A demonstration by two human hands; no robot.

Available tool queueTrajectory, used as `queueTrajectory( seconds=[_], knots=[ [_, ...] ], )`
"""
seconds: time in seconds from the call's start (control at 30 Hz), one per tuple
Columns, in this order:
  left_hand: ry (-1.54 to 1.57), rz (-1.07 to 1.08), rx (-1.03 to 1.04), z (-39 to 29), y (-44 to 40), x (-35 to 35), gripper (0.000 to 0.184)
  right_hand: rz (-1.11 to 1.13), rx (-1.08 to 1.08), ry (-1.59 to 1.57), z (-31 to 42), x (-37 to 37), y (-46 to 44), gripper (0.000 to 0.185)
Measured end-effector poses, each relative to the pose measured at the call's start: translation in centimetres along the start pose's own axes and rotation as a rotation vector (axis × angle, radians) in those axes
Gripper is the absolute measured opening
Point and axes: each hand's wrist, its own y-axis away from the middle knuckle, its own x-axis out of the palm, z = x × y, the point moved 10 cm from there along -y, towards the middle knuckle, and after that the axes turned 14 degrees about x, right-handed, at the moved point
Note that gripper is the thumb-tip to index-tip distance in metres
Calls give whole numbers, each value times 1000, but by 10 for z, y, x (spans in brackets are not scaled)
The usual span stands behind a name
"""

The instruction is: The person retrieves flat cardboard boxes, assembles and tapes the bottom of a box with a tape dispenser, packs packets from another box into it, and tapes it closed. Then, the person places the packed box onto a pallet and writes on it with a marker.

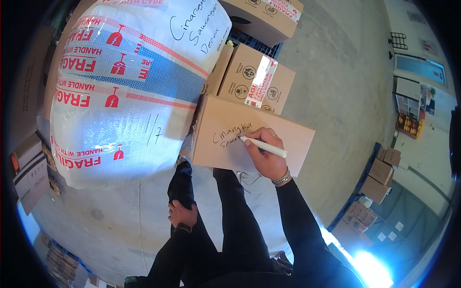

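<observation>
My right hand (265, 154) is closed around a white marker (266, 147), its tip against the top of a brown cardboard box (211, 153). Black handwriting on that box reads "Cinangka" with a second line starting "Sawa" below it. My left hand (182, 214) rests on my dark-trousered leg, fingers curved over the knee area; no object shows in it. Left of the box is a large white wrapped sack (125, 139) with red FRAGILE tape, black handwriting and "1/7".
More cardboard boxes (240, 72) with fragile tape stand beyond the written box, near a dark blue pallet (254, 44). Cartons (377, 175) are stacked at the right. Other boxes (33, 173) stand at the far left. Concrete floor (336, 86) lies between.
</observation>
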Motion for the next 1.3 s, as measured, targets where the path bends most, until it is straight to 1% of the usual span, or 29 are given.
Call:
queueTrajectory(
  seconds=[0.1,0.23,0.3,0.43,0.5,0.53,0.6,0.63,0.7,0.73,0.8,0.9,1.0,1.13,1.2,1.23,1.3],
  knots=[
    [1,13,-6,1,-1,2,62,28,14,23,-3,0,0,7],
    [-1,7,0,1,-1,2,62,8,60,-9,-8,-2,-1,7],
    [4,10,-2,1,-1,3,62,18,189,-98,-24,-2,-1,7],
    [6,24,-4,1,-1,5,63,58,180,-73,-24,-2,-2,8],
    [9,24,1,1,-1,4,64,46,106,-26,-18,-3,-3,8],
    [9,23,2,1,-2,4,64,46,106,-26,-17,-3,-5,8],
    [4,17,-2,0,0,4,63,73,-47,23,0,1,-2,6],
    [2,19,1,-1,0,4,63,70,-43,24,-3,0,0,6],
    [1,26,-2,0,-1,5,64,-14,205,-125,-30,-7,-4,6],
    [0,26,-2,1,-2,5,64,-14,205,-126,-31,-7,-4,6],
    [-5,18,1,0,-1,6,63,41,126,-91,-23,-4,-3,6],
    [2,19,2,0,-2,5,63,-13,140,-58,-24,-9,-5,7],
    [17,7,12,-2,-1,2,63,28,163,-83,-27,-9,-4,8],
    [10,6,5,-2,-1,3,62,8,173,-76,-28,-12,-6,8],
    [6,5,4,-1,-1,3,62,-31,239,-109,-35,-15,-6,8],
    [6,4,3,-1,-2,3,62,-30,237,-110,-37,-16,-6,8],
    [-5,-4,4,-2,-1,2,61,-11,169,-109,-35,-19,-4,6]
  ],
)
